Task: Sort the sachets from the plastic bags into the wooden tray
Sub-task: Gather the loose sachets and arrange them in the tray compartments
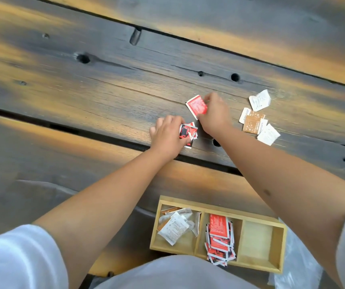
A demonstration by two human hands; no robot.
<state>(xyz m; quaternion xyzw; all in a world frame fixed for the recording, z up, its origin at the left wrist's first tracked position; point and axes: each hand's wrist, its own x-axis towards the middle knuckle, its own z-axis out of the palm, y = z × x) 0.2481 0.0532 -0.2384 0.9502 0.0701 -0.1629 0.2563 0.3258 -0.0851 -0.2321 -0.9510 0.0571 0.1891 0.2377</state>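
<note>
Left hand (168,135) is gripping a small stack of red sachets (188,133); right hand (213,113) is pinching one red sachet (195,105) off the tabletop (104,80). Wooden tray (280,247) is holding white and red piles, third compartment bare. White and brown sachets (255,119) are still lying loose, so roughly mid-task.

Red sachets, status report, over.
Left hand grips red stack. Right hand pinches red sachet. Tray right compartment empty. Nothing blocking.
</note>
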